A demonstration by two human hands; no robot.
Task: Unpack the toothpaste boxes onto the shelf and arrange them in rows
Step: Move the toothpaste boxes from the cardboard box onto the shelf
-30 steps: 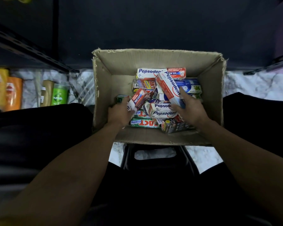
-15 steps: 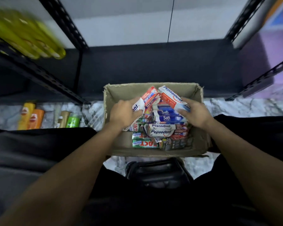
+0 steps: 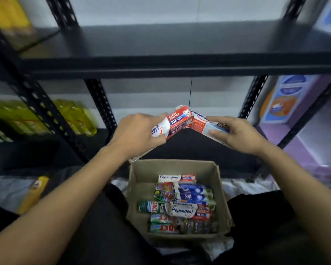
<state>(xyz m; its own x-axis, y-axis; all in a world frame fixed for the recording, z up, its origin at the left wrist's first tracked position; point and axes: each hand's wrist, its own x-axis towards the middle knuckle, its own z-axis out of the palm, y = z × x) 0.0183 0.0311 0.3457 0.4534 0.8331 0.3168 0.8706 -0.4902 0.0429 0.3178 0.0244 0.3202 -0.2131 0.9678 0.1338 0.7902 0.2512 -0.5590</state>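
Gripped in the left hand (image 3: 139,133) is one Pepsodent box (image 3: 175,122); its far end meets a second box (image 3: 203,124), pinched by the right hand (image 3: 237,133), above the carton (image 3: 172,167). Knocked together, either could be jarred loose before the shelf (image 3: 189,148) is reached.

The left hand (image 3: 139,133) grips a red toothpaste box (image 3: 177,121). The right hand (image 3: 239,133) grips a second toothpaste box (image 3: 203,124). Their far ends touch in the air before the black shelf (image 3: 189,148). Below, a cardboard box (image 3: 172,166) holds more toothpaste boxes (image 3: 182,206) in a messy pile.
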